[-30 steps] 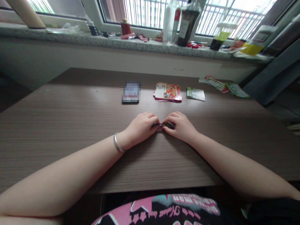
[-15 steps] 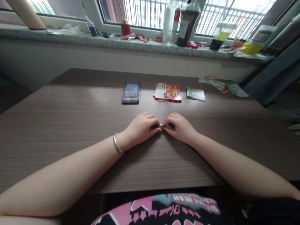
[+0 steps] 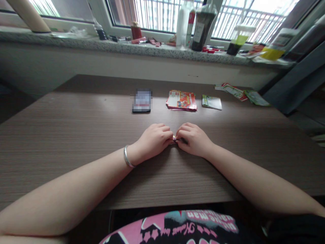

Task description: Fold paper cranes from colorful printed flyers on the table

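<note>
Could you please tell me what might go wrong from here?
The small item is pinched between the left hand and the right hand, so it might bend or slip if they pull unevenly.
The hands cover most of it, so a crooked grip could be hard to spot from this view.
The stack just beyond them has uneven edges, so a forward knock might spread it.

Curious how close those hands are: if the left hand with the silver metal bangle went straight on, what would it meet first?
Past the small, shiny, multicoloured piece it pinches, probably the bare right hand; the exact gap is unclear.
</note>
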{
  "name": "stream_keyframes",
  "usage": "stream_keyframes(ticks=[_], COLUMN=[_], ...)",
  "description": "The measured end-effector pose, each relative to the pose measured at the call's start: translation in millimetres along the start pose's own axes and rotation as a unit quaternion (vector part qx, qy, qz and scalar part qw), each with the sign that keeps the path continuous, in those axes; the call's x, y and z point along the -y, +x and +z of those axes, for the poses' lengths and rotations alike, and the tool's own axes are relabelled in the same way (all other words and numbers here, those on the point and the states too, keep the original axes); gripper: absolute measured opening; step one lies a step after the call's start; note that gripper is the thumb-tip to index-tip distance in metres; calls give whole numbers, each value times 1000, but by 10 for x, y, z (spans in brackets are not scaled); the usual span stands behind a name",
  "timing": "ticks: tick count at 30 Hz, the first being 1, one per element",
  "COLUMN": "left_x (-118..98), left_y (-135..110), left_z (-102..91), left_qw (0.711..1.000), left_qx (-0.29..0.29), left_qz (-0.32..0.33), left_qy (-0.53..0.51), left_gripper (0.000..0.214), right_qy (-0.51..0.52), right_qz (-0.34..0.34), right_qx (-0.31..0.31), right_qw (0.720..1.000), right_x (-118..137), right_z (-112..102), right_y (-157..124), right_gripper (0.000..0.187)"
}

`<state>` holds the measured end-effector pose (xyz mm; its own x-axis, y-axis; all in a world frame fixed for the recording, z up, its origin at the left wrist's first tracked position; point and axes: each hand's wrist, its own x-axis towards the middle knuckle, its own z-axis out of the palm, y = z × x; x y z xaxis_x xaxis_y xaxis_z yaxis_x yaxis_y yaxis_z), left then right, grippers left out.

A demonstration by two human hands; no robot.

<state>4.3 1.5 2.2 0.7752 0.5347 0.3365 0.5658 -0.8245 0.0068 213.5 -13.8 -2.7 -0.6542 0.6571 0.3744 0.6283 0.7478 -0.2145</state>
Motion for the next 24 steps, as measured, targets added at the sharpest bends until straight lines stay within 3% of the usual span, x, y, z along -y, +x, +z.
stream_keyframes(ticks=[7, 15, 24], left_x=[3, 6, 24], left_y=[4, -23, -8], left_z=[19, 23, 23], left_qw=[1000, 1000, 996], left_qx=[3, -5, 9], left_qz=[0, 17, -48], left_qy=[13, 21, -80], left_gripper=[22, 24, 18], right_qy=[-48, -34, 47], right_qz=[-13, 26, 50], right_qx=[12, 1, -2], right_qw=[999, 999, 998], right_x=[47, 32, -74], right_z=[-12, -7, 24], right_y=[34, 6, -26], right_gripper=[18, 13, 6])
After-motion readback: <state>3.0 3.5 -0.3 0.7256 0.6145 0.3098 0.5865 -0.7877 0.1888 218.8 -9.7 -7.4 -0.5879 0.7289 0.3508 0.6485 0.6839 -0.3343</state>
